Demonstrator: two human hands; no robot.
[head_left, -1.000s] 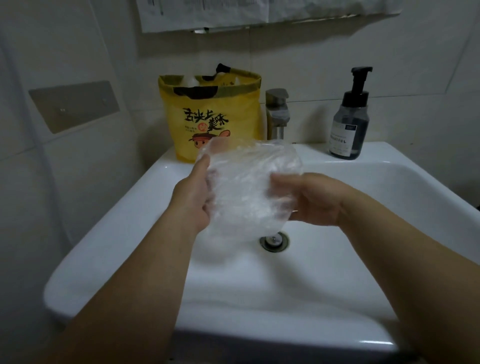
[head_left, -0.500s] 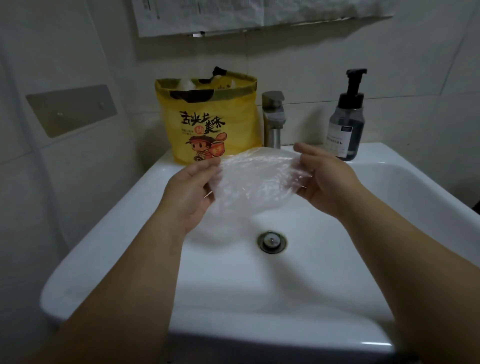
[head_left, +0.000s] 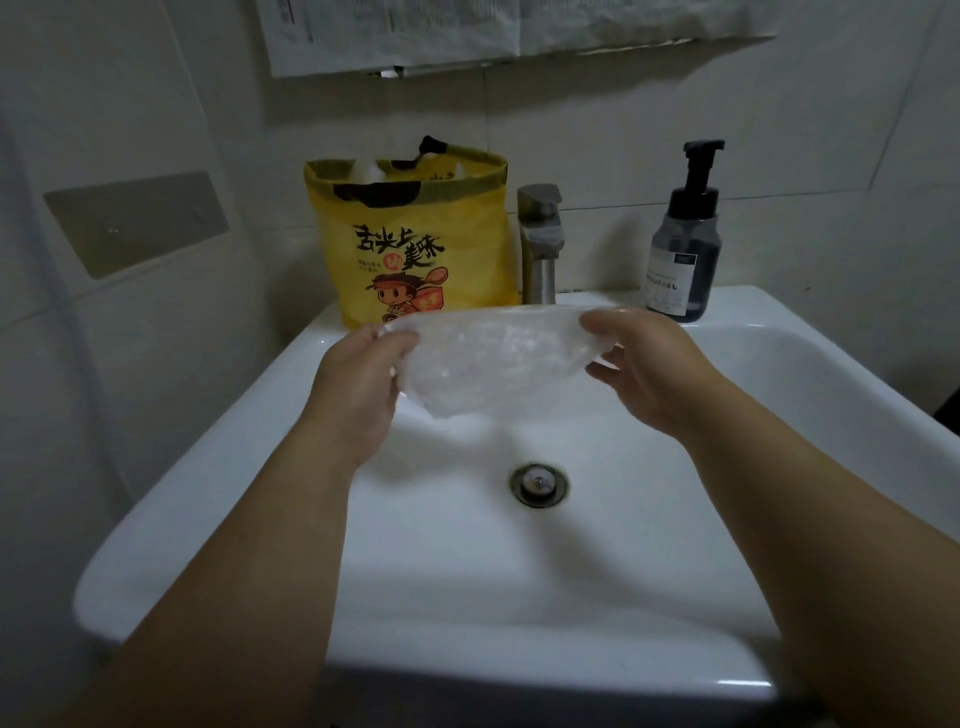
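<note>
Both grips are clenched on the same thing. The left hand (head_left: 358, 384) pinches the left edge of a clear plastic piece (head_left: 493, 358), its fingers curled over the rim. The right hand (head_left: 654, 374) grasps the opposite edge, thumb on top and fingers underneath. The plastic is crinkled and see-through. It hangs stretched between the two hands with its top edge about level and its belly sagging downward; whether it is a bowl, a lid or a bag I cannot tell.

It is held in the air above the back half of a white sink (head_left: 519, 597), apart from the basin. The drain (head_left: 538, 485) sits below it and nearer the person. Behind the plastic, on the sink's back ledge, a metal tap (head_left: 540, 244) stands upright in the middle. A yellow bag (head_left: 415, 249) with a cartoon figure and printed characters stands just beside the tap on the left, its top open. A dark pump bottle (head_left: 683, 254) stands to the right of the tap. On the tiled wall a metal plate (head_left: 137, 223) is fixed at left, and papers (head_left: 519, 31) hang above.
</note>
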